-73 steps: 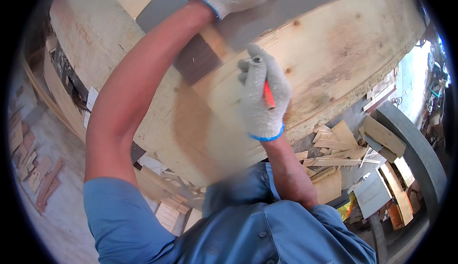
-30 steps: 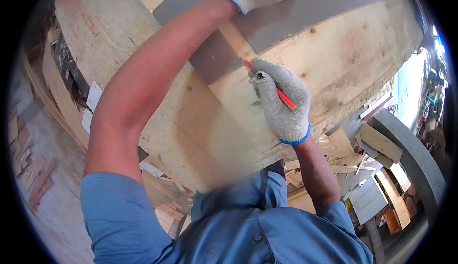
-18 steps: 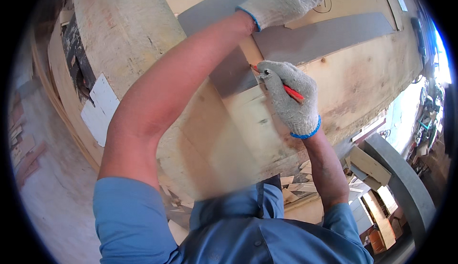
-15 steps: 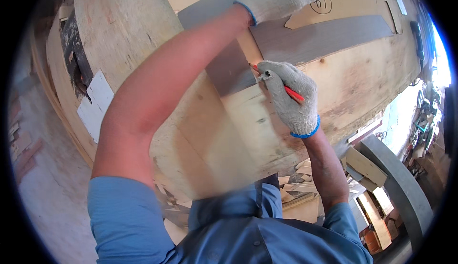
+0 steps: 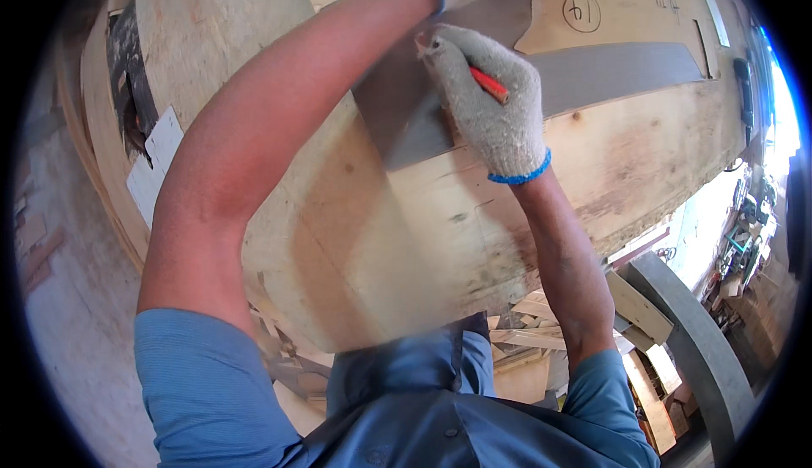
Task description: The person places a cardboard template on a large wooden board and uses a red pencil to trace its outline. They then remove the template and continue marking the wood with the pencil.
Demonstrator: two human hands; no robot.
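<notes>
A white rectangular label (image 5: 152, 163) hangs at the left edge of the big plywood sheet (image 5: 355, 239), tilted, just beside a dark gap in the stacked boards. It is plain white with no colour on it that I can make out. Up at the top right, a tan, card-like template (image 5: 617, 15) lies flat on the same sheet, above a long grey strip (image 5: 609, 74); it carries a hand-drawn circle mark and some faint pencil writing. I see no packages and no screens.
</notes>
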